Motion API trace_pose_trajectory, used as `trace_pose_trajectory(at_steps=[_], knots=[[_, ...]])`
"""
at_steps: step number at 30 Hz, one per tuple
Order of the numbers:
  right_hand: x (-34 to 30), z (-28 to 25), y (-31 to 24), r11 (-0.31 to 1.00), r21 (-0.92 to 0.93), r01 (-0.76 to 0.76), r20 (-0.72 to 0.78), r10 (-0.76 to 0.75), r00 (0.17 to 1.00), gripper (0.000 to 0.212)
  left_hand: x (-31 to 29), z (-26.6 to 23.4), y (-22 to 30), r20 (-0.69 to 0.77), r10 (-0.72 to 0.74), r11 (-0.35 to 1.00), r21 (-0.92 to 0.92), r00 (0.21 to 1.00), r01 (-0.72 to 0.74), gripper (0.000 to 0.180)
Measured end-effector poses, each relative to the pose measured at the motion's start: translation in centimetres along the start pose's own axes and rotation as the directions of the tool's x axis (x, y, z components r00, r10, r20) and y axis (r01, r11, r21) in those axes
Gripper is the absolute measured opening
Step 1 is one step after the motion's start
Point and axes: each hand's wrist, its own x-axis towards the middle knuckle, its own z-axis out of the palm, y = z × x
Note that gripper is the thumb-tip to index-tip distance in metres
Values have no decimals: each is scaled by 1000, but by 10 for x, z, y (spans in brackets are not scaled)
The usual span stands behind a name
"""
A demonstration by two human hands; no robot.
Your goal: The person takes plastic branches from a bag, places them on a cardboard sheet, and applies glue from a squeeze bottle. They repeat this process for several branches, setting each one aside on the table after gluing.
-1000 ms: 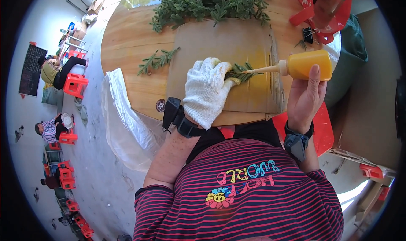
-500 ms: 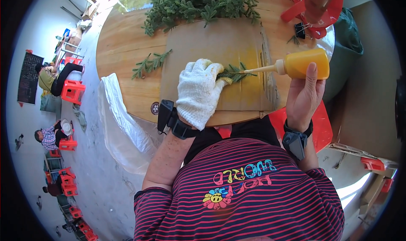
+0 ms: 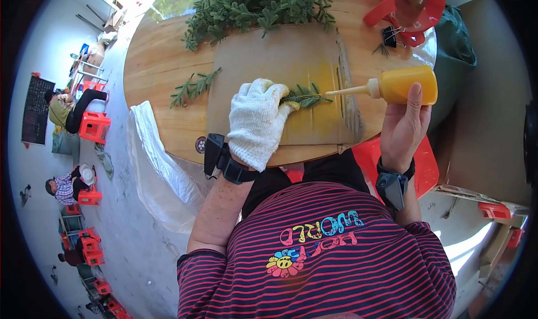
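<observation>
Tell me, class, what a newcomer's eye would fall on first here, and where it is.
Probably the bright yellow squeeze bottle, tipped on its side in the bare right hand. Its nozzle points left, toward a green sprig in the white-gloved left hand over the cardboard. At the top, a heap of greenery lies on the round table.

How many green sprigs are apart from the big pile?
3: a held sprig in the left hand, a loose sprig on the table left of the cardboard, and a tiny sprig by the black clip. Others may be hidden.
</observation>
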Motion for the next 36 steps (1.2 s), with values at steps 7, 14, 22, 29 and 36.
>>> trace_pose_trajectory(at_steps=[7, 14, 22, 29, 36], knots=[[1, -9, -4, 999, -19, 36, -44, -37, 998, 32, 0, 2, -1, -16, 14, 1000, -12, 1000, -14, 25], [-1, -16, -10, 999, -50, 7, -55, -9, 998, 33, 1, 0, 1, -13, 5, 1000, -8, 1000, -5, 25], [-2, -23, -15, 998, -59, 8, -89, -13, 996, 35, 2, 1, 3, -35, 21, 1000, -13, 999, -21, 25], [-2, -29, -18, 997, -69, -16, -99, 9, 995, 36, 4, 0, 0, -41, 13, 1000, 8, 999, -13, 24], [1, -41, -20, 999, -47, -4, -71, 1, 997, 37, 3, -13, -3, -46, 8, 999, 36, 999, -6, 22]])
